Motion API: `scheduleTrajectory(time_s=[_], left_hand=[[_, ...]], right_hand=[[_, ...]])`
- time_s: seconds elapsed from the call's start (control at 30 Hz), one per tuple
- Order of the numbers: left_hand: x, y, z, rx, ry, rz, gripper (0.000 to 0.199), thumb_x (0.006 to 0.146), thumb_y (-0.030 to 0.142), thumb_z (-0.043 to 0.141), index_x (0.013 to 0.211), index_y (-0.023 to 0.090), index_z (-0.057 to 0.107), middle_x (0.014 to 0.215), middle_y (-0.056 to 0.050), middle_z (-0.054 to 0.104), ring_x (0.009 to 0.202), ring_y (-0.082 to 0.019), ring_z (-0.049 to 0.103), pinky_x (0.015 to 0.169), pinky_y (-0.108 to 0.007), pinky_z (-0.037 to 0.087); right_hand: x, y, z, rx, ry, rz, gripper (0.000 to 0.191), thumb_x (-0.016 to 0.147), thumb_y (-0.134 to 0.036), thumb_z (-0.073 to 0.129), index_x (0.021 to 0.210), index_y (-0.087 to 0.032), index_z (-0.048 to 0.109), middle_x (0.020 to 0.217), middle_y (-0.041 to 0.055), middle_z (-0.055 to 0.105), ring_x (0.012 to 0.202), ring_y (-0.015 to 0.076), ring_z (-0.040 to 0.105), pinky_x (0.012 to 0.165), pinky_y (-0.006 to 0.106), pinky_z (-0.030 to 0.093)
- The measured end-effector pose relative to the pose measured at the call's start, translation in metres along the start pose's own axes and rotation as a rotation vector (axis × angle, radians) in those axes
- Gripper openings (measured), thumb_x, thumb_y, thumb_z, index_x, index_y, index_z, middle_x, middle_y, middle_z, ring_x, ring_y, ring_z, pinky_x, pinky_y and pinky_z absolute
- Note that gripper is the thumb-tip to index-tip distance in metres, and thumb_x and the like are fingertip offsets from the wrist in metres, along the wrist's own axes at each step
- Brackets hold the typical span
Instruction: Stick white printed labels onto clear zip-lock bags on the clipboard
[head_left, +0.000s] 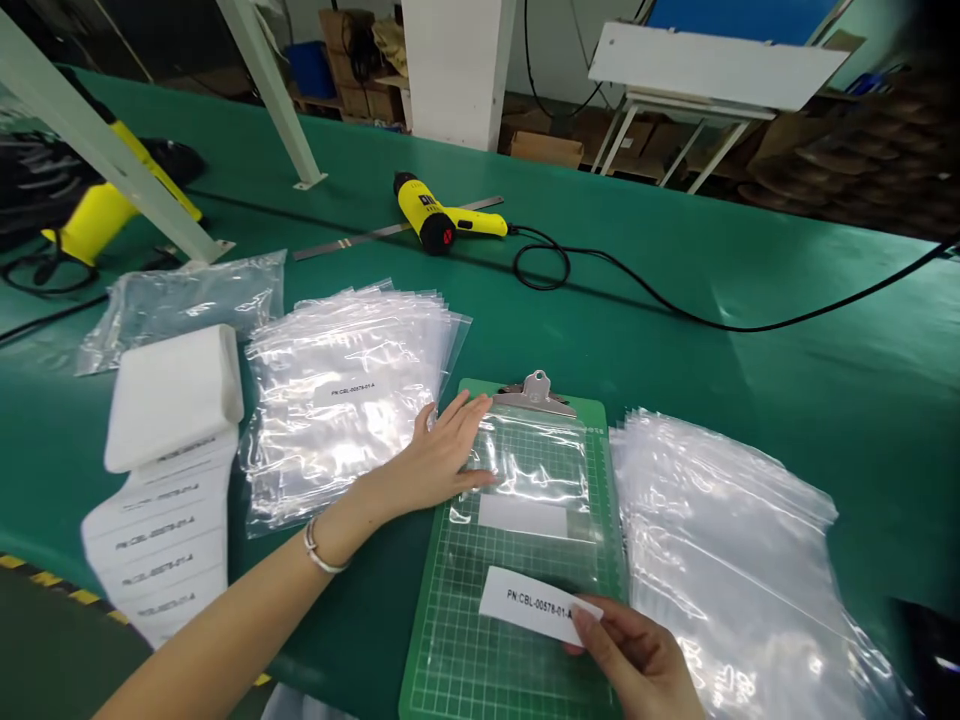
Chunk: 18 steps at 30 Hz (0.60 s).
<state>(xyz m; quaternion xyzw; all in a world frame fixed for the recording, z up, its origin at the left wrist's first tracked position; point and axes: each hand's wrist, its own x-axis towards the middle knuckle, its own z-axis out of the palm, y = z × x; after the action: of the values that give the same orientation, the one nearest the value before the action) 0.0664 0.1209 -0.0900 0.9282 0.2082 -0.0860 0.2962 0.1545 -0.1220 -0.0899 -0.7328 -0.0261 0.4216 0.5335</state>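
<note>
Yellow heat gun [431, 212] beyond stacked plastic bags [341, 400]

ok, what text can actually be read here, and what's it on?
"PN:CBL-00578-01-A": white label in the right hand.
"PN:CBL-00578-01-A": label on the top clear zip bag of the stack.
Strip of printed labels: lines of print, too blurred to read.
Yellow heat gun: small dark marking on the body, too small to read.
</note>
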Motion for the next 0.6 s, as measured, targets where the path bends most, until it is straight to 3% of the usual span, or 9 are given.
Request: scheduleTrajectory(time_s=[0.1,0.2,0.33,0.6], left_hand=[[-0.001,-0.014,-0.010,-0.054,-0.076,0.012,0.093,0.071,0.072,0.038,0.142,0.032,-0.007,0.153,-0.003,0.002,0.144,-0.027,-0.003,0.115,-0.063,-0.002],[0.000,-0.022,-0.010,-0.050,-0.063,0.017,0.096,0.067,0.072,0.045,0.142,0.034,-0.001,0.153,-0.004,0.010,0.144,-0.028,-0.001,0.115,-0.062,-0.002],[0.003,-0.023,-0.007,-0.020,-0.044,0.023,0.098,0.066,0.073,0.046,0.142,0.033,0.000,0.150,-0.006,0.020,0.143,-0.028,-0.002,0.114,-0.062,-0.003],[0.007,-0.020,-0.008,0.024,-0.049,0.044,0.099,0.066,0.073,0.045,0.142,0.031,-0.002,0.151,-0.006,0.019,0.143,-0.028,-0.001,0.114,-0.062,-0.004]], right_hand=[[0.006,0.004,-0.007,-0.021,-0.021,0.046,0.041,0.058,-0.056,0.075,0.075,-0.019,0.075,0.063,0.0057,0.068,0.066,0.0193,0.063,0.062,0.020,0.049],[0.013,0.011,-0.016,-0.065,-0.094,0.049,0.040,0.063,-0.054,0.073,0.082,-0.018,0.076,0.068,0.0075,0.069,0.070,0.0207,0.064,0.062,0.020,0.050],[0.017,0.020,-0.023,-0.083,-0.115,0.026,0.038,0.067,-0.051,0.071,0.085,-0.018,0.076,0.071,0.0082,0.070,0.071,0.0218,0.064,0.063,0.022,0.051],[0.015,0.019,-0.023,-0.074,-0.088,0.023,0.036,0.066,-0.049,0.072,0.083,-0.018,0.075,0.068,0.0074,0.069,0.071,0.0233,0.064,0.062,0.024,0.052]])
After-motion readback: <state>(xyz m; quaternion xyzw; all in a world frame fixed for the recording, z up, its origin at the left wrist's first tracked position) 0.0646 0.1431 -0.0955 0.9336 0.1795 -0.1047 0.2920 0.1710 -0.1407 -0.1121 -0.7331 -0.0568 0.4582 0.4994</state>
